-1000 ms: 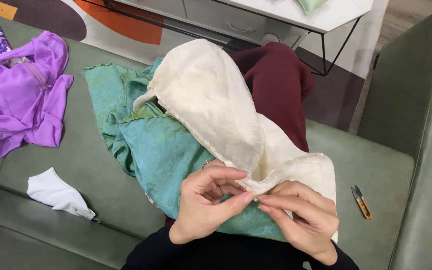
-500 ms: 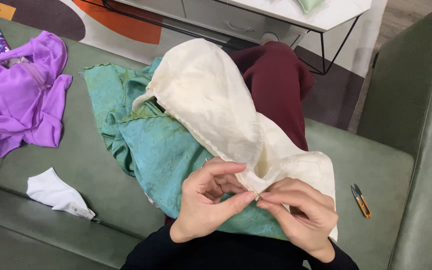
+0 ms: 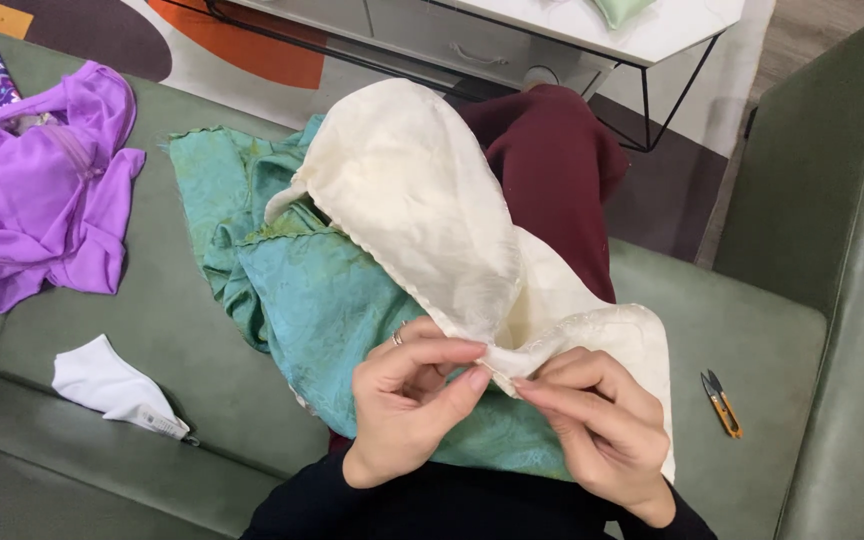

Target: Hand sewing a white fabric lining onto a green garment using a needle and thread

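Note:
A cream fabric piece (image 3: 422,200) drapes over my lap and across a teal green cloth (image 3: 322,300). My left hand (image 3: 407,400) pinches a fold of the cream fabric's near edge between thumb and fingers. My right hand (image 3: 597,430) pinches the same edge just to the right, fingertips almost meeting the left ones. Whether a needle is between the fingers cannot be made out. Under the fabrics lies my leg in dark red trousers (image 3: 562,170).
I sit on a green sofa (image 3: 762,330). Small orange-handled thread snips (image 3: 722,402) lie on the seat to the right. A white cloth (image 3: 112,385) and a purple garment (image 3: 42,190) lie on the left. A white low table (image 3: 592,30) stands ahead.
Both hands stay pinched on the cream fabric's edge; the fingers have shifted only slightly.

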